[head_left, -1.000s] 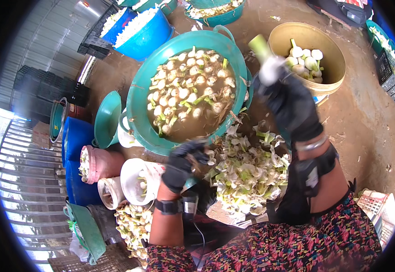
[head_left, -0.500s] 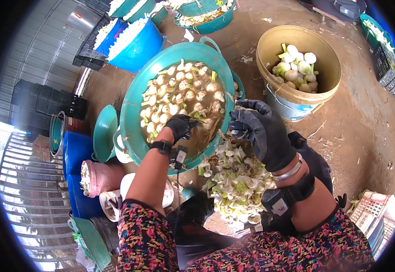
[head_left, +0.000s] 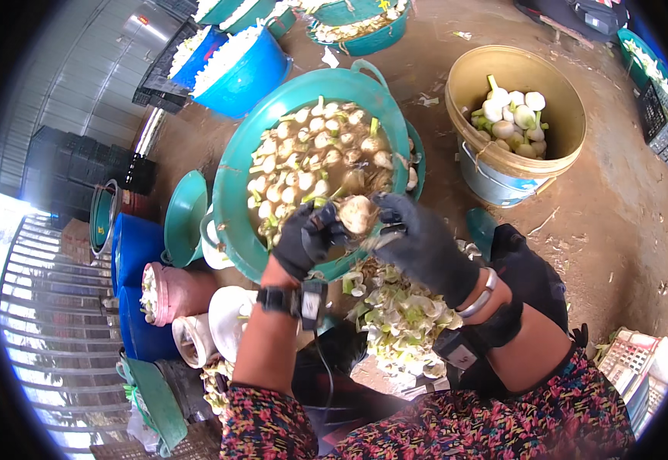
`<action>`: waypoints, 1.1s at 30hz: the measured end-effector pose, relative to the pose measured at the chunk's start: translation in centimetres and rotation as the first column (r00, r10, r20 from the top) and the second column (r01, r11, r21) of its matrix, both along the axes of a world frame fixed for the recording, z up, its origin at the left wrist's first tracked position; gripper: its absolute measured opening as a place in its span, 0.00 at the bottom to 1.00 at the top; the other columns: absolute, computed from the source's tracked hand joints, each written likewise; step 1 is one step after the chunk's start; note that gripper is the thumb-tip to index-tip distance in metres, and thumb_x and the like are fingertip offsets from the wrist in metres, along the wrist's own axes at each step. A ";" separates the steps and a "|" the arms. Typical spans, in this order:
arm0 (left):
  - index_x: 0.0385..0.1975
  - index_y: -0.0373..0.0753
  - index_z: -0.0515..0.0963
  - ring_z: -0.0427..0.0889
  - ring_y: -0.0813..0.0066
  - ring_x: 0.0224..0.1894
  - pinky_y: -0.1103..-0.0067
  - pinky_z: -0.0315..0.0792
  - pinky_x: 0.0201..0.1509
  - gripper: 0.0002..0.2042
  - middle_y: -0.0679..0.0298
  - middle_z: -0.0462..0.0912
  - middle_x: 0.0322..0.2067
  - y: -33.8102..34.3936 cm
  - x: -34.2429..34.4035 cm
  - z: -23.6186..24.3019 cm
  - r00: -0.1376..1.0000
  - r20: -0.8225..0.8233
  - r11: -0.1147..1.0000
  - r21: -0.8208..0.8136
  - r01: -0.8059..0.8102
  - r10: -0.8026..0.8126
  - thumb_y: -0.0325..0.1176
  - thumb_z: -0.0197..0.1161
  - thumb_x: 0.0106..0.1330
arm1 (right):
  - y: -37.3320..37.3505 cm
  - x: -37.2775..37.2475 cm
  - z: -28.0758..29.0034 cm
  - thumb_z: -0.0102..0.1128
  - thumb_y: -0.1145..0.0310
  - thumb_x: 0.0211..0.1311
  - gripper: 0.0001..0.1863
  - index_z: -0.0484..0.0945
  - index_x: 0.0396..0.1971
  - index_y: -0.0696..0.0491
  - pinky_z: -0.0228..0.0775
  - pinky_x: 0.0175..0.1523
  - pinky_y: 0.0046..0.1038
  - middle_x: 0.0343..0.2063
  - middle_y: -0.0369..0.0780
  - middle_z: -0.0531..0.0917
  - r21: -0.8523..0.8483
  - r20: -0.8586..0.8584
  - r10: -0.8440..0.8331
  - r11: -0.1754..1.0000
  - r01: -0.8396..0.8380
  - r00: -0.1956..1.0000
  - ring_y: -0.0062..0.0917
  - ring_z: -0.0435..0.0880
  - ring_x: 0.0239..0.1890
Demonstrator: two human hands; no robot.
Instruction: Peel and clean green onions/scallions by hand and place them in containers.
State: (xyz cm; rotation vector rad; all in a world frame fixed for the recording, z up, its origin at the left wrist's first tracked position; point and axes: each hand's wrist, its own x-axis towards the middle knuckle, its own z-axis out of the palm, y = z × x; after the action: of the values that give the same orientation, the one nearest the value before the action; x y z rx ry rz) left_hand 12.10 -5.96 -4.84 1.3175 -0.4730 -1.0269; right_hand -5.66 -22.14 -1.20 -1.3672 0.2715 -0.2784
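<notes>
A pale brown garlic bulb (head_left: pixel 357 215) with a green stem stub is held up over the near rim of a round green tub (head_left: pixel 236 253). My left hand (head_left: pixel 307 239), black-gloved, grips the bulb from its left side. Curled close at the bulb's right side are the fingers of my right hand (head_left: pixel 426 244), also black-gloved. A pale strip shows at the right fingertips; what it is cannot be made out. Muddy water fills the tub, and several garlic bulbs (head_left: pixel 292 182) float in it. Below my hands lies a heap of whitish-green garlic peelings (head_left: pixel 407 318).
A yellowish bucket (head_left: pixel 571 146) with cleaner white garlic bulbs (head_left: pixel 514 115) stands to the right. Blue tubs (head_left: pixel 249 80) heaped with white pieces are at the far left. A pink bucket (head_left: pixel 184 295) and a white crate (head_left: pixel 633 360) stand nearer, on the wet brown floor (head_left: pixel 602 253).
My left hand has come up out of the tub with a garlic bulb. My right hand has moved left and lower to meet it. The view has shifted slightly.
</notes>
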 end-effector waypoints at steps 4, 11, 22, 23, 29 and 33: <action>0.36 0.34 0.71 0.73 0.79 0.27 0.83 0.71 0.33 0.07 0.67 0.73 0.27 2.4 -8.2 3.5 0.955 0.145 0.962 0.045 -0.268 0.259 0.31 0.51 0.64 | 3.8 0.1 -2.1 0.60 0.70 0.43 0.30 0.65 0.50 0.60 0.67 0.51 0.29 0.44 0.49 0.74 -0.383 0.242 -0.040 0.914 0.134 0.969 0.36 0.74 0.47; 0.40 0.32 0.73 0.72 0.84 0.25 0.86 0.68 0.29 0.12 0.67 0.74 0.25 4.7 -9.8 3.8 0.832 0.465 0.919 0.088 -0.383 0.302 0.34 0.53 0.63 | 6.0 0.3 -2.3 0.58 0.74 0.45 0.29 0.64 0.50 0.62 0.67 0.50 0.27 0.43 0.47 0.74 -0.308 0.308 0.074 0.951 0.026 0.949 0.30 0.76 0.45; 0.35 0.36 0.74 0.70 0.83 0.20 0.86 0.65 0.21 0.08 0.67 0.73 0.24 5.4 -9.6 3.4 0.716 0.648 0.939 0.005 -0.345 0.259 0.33 0.55 0.61 | 6.4 0.4 -3.2 0.58 0.77 0.44 0.31 0.62 0.53 0.61 0.66 0.52 0.23 0.47 0.40 0.72 0.393 0.211 0.134 0.895 -0.210 0.968 0.21 0.72 0.48; 0.34 0.36 0.74 0.71 0.82 0.20 0.86 0.66 0.22 0.07 0.66 0.74 0.25 5.2 -9.8 3.6 0.876 0.297 0.917 0.005 -0.399 0.379 0.31 0.55 0.61 | 6.2 0.4 -3.2 0.58 0.77 0.44 0.31 0.62 0.53 0.61 0.66 0.52 0.23 0.47 0.40 0.72 0.394 0.211 0.132 0.895 -0.208 0.968 0.21 0.72 0.48; 0.41 0.30 0.72 0.76 0.81 0.23 0.83 0.72 0.28 0.13 0.64 0.78 0.26 5.8 -8.9 2.1 0.541 0.829 0.970 -0.005 -0.245 0.141 0.32 0.56 0.61 | 5.9 0.4 -2.4 0.56 0.75 0.52 0.24 0.65 0.50 0.61 0.69 0.47 0.21 0.43 0.39 0.75 0.569 0.100 0.238 0.783 -0.252 0.966 0.20 0.75 0.43; 0.42 0.30 0.72 0.76 0.81 0.24 0.84 0.72 0.29 0.14 0.65 0.78 0.27 4.9 -9.3 3.1 0.901 0.224 0.926 -0.020 -0.378 0.372 0.32 0.56 0.61 | 5.6 0.5 -2.5 0.56 0.75 0.54 0.21 0.67 0.49 0.61 0.70 0.45 0.20 0.40 0.39 0.76 0.625 0.120 0.213 0.743 -0.241 0.970 0.20 0.76 0.41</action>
State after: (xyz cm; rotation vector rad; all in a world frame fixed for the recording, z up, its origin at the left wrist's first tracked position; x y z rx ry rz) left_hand 2.81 -1.07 -1.74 1.4846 -0.3550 -0.5668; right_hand -5.16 -16.54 -3.67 -0.6992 0.1384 0.0046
